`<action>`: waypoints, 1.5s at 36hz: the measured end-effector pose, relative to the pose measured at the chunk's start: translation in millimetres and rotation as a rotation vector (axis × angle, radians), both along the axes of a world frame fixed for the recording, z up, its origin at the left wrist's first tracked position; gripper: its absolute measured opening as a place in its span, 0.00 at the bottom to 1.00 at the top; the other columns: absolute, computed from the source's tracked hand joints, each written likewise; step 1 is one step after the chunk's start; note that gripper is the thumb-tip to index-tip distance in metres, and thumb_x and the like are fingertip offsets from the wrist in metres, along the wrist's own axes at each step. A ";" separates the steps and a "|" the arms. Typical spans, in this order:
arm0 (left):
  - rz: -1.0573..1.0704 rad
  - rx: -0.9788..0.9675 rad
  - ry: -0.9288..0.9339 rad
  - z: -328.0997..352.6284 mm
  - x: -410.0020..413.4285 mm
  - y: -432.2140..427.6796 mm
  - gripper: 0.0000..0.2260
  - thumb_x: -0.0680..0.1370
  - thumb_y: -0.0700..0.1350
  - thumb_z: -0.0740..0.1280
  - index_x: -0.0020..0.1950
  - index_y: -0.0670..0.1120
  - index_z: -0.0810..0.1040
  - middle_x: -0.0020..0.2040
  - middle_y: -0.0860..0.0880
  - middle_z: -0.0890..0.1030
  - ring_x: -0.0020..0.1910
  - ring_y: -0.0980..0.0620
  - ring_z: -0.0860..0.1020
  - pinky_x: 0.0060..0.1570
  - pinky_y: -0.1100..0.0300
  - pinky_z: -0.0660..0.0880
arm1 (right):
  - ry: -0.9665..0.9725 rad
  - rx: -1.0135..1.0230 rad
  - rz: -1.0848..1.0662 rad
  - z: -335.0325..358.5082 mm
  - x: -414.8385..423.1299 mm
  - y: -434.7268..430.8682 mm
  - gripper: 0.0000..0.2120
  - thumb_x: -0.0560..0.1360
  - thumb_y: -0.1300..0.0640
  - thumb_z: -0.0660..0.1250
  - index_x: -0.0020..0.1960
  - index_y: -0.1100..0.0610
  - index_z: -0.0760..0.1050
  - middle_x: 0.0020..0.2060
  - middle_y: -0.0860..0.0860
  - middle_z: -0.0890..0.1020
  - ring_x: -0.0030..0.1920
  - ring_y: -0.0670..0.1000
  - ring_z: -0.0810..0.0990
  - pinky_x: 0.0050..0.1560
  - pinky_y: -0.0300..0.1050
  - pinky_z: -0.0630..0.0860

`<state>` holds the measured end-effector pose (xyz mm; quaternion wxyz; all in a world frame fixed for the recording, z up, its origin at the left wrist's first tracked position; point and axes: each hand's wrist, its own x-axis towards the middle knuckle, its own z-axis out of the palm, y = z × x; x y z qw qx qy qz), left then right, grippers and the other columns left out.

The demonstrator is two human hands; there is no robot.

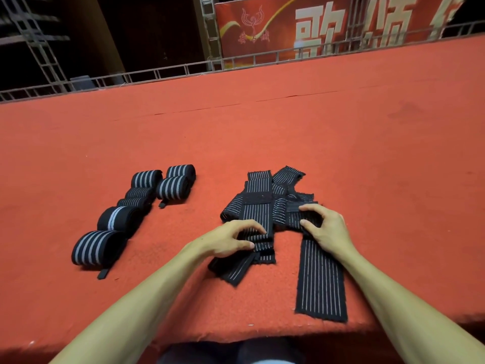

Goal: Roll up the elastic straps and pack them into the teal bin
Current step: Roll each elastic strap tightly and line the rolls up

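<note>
Left hand [231,241], right hand [325,229] pinching straps [258,214]

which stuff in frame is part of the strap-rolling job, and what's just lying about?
Job:
rolled straps
unrolled straps
left hand and right hand, fingers curled on the unrolled straps
(teal bin not in view)

Not job:
red carpet
banner
metal truss

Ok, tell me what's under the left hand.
The left hand grips a black pinstriped strap at the near edge of the loose pile on the red carpet. The palm covers part of it, so any roll begun there cannot be seen.
</note>
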<state>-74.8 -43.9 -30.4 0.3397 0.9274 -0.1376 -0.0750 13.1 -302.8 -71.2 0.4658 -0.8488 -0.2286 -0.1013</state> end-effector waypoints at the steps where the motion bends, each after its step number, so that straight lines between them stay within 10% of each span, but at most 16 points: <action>1: -0.004 -0.010 0.015 0.6 -0.4 0.4 0.16 0.77 0.37 0.69 0.62 0.51 0.77 0.56 0.57 0.79 0.56 0.61 0.76 0.61 0.64 0.69 | -0.003 0.005 -0.001 -0.6 0.2 0.2 0.14 0.71 0.63 0.75 0.56 0.54 0.83 0.51 0.40 0.81 0.54 0.43 0.79 0.57 0.28 0.67; 6: -0.004 -0.040 0.083 1.5 -2.2 1.7 0.17 0.77 0.33 0.69 0.63 0.47 0.75 0.54 0.61 0.76 0.51 0.71 0.73 0.56 0.73 0.66 | -0.007 0.020 0.000 -3.0 1.9 0.6 0.14 0.71 0.64 0.75 0.55 0.54 0.83 0.50 0.41 0.82 0.54 0.43 0.80 0.56 0.21 0.64; 26: 0.135 -0.293 0.221 16.8 -30.7 -5.1 0.17 0.65 0.39 0.65 0.51 0.47 0.83 0.50 0.53 0.81 0.49 0.59 0.77 0.53 0.65 0.72 | -0.002 0.001 0.000 -3.1 1.7 0.8 0.15 0.71 0.63 0.75 0.56 0.54 0.82 0.52 0.42 0.82 0.54 0.43 0.79 0.56 0.24 0.64; 33: 0.216 -0.317 0.226 24.1 -29.7 -0.6 0.12 0.74 0.33 0.68 0.52 0.46 0.83 0.51 0.50 0.81 0.49 0.56 0.78 0.55 0.59 0.75 | 0.017 0.065 -0.015 1.1 -0.1 1.3 0.15 0.70 0.66 0.75 0.54 0.53 0.83 0.50 0.43 0.82 0.54 0.45 0.80 0.54 0.20 0.64; 37: 0.273 -0.146 0.139 21.9 -27.9 1.3 0.10 0.77 0.36 0.68 0.54 0.48 0.82 0.47 0.54 0.79 0.41 0.60 0.75 0.44 0.69 0.71 | 0.005 0.096 -0.012 7.9 -5.9 0.5 0.15 0.70 0.66 0.75 0.54 0.52 0.82 0.50 0.43 0.83 0.54 0.46 0.80 0.55 0.22 0.65; 44: 0.185 0.298 -0.020 19.7 -35.5 -11.8 0.12 0.81 0.44 0.65 0.65 0.50 0.74 0.59 0.51 0.79 0.58 0.52 0.76 0.51 0.66 0.64 | -0.006 0.067 0.008 17.0 -19.2 -2.7 0.15 0.70 0.66 0.75 0.55 0.53 0.83 0.50 0.43 0.83 0.53 0.45 0.81 0.55 0.22 0.65; 50: 0.315 -0.267 0.074 38.2 -40.0 -26.0 0.07 0.81 0.36 0.64 0.55 0.47 0.77 0.44 0.51 0.76 0.39 0.56 0.75 0.37 0.63 0.74 | -0.034 0.092 0.015 37.8 -25.6 -4.8 0.16 0.70 0.66 0.75 0.54 0.51 0.83 0.48 0.42 0.83 0.51 0.41 0.81 0.55 0.22 0.68; 54: 0.360 -0.537 0.139 58.0 -35.9 -31.7 0.08 0.81 0.33 0.63 0.51 0.44 0.78 0.46 0.45 0.77 0.44 0.52 0.76 0.41 0.60 0.77 | -0.082 0.154 0.030 65.1 -28.8 -0.2 0.16 0.70 0.66 0.75 0.52 0.48 0.82 0.48 0.40 0.83 0.52 0.38 0.80 0.59 0.30 0.71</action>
